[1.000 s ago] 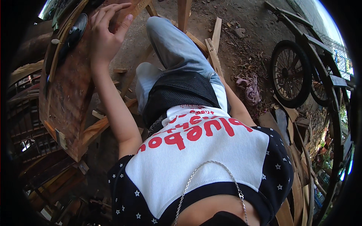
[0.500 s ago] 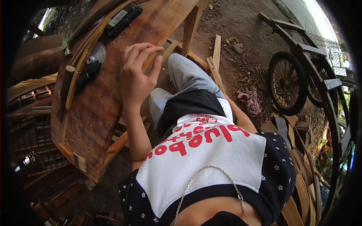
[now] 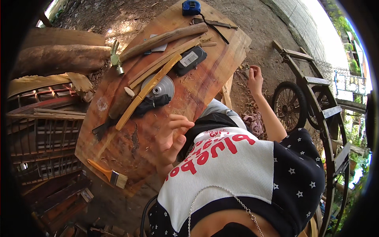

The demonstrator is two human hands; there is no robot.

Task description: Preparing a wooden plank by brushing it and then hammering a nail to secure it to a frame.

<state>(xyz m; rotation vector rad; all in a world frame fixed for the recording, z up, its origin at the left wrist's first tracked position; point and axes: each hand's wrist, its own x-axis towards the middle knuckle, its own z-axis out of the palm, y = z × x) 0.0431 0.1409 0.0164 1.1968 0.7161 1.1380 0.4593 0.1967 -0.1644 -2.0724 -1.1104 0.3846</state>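
Note:
My left hand (image 3: pixel 171 136) hovers by the near edge of the wooden tabletop (image 3: pixel 205 85), its thumb and loosely bent fingers apart, with nothing in them. Out past the table's right side, my raised right hand (image 3: pixel 256 81) has loosely curled fingers; I see nothing in it. On the table, closest to the left hand, is a black tool (image 3: pixel 152 104) with a round metal disc (image 3: pixel 160 87). A yellowish curved wooden strip (image 3: pixel 148 89) crosses the disc. Beyond it sits a black case-like object (image 3: pixel 190 61) with a white label.
A hammer head (image 3: pixel 115 60) and a thick wooden stick (image 3: pixel 164 39) lie along the far side. A blue tape measure (image 3: pixel 191 7) is at the far corner, a paintbrush (image 3: pixel 108 173) at the near-left corner. A wheeled wooden frame (image 3: pixel 291 104) stands right; slatted furniture (image 3: pixel 47 136) fills the left.
The view has swung so that more of the tabletop shows. The right hand, hidden before, is now up at the right. The left hand appears lower, near the body, still unclenched.

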